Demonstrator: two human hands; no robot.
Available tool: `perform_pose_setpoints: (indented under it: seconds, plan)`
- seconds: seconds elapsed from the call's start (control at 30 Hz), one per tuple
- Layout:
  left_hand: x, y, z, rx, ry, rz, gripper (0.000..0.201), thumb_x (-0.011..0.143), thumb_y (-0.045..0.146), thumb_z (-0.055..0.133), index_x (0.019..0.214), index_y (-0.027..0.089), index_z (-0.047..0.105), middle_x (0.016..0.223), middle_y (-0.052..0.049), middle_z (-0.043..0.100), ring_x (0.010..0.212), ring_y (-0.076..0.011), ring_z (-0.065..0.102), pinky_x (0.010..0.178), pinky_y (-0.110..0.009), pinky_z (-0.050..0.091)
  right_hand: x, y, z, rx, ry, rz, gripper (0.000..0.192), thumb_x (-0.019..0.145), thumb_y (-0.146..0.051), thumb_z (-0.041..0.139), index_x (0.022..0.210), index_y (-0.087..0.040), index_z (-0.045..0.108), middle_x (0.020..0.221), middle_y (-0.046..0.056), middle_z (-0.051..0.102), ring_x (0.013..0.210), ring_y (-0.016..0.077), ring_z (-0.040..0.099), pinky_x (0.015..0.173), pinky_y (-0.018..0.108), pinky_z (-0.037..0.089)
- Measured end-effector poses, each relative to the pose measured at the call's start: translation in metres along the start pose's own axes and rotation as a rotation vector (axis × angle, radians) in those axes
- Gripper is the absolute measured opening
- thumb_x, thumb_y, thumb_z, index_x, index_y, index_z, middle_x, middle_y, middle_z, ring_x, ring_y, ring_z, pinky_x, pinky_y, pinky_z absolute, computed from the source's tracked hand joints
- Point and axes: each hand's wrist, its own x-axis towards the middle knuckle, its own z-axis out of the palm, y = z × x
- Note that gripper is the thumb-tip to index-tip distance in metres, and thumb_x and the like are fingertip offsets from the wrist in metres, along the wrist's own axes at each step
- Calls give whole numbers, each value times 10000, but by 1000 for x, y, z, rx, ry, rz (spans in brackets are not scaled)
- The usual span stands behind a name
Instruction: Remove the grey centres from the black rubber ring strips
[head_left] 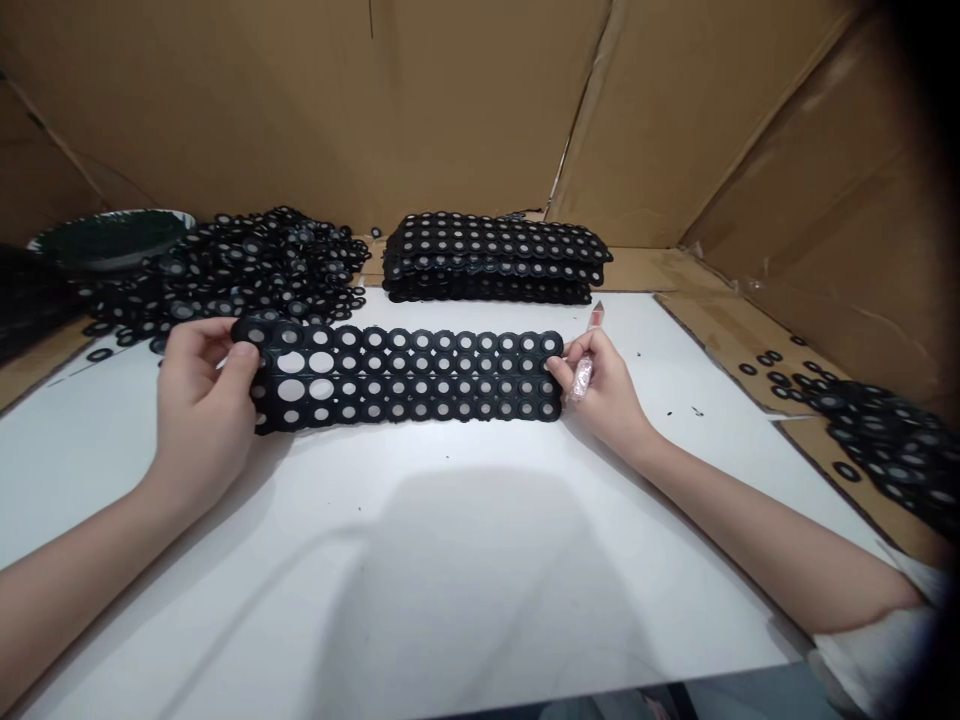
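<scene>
A long black sheet of joined rubber rings is stretched between my two hands above the white table. Most of its rings have small round holes; a few near the left end show larger openings. My left hand pinches the sheet's left end, thumb in front. At the right end, my right hand grips the edge between thumb and fingers. A slim tool with a wrapped, shiny handle is also tucked in my right hand, its reddish pointed tip sticking up behind the fingers.
Behind the sheet lies a stack of similar black ring sheets. A heap of loose black rings sits at back left beside a round dish. More rings lie at right on cardboard. Cardboard walls enclose the white table.
</scene>
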Motion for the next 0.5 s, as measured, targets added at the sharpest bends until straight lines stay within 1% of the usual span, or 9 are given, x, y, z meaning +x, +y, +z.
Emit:
perform_pose_setpoints:
  seconds: [0.13, 0.3, 0.5]
  plan:
    - [0, 2, 1, -45, -6, -78, 238, 749, 155, 530, 978, 214, 559, 776, 15, 544, 691, -91, 490, 637, -210, 370, 0, 0, 0, 10, -9, 18, 198, 761, -229, 521, 728, -219, 326, 714, -27, 435, 551, 102, 380, 558, 278, 331]
    - [0, 3, 2, -66, 14, -84, 226, 743, 153, 535, 960, 209, 566, 780, 16, 557, 702, -89, 500, 634, -204, 370, 0, 0, 0, 1, 1, 2, 207, 752, -220, 529, 716, -216, 326, 704, -29, 431, 576, 107, 397, 608, 290, 344]
    - [-1, 13, 3, -73, -6, -112, 195, 716, 158, 567, 904, 204, 585, 798, 12, 583, 705, -91, 522, 619, -197, 387, 1, 4, 0, -11, 16, -5, 212, 745, -224, 533, 705, -215, 325, 681, -32, 434, 569, 112, 395, 629, 306, 345]
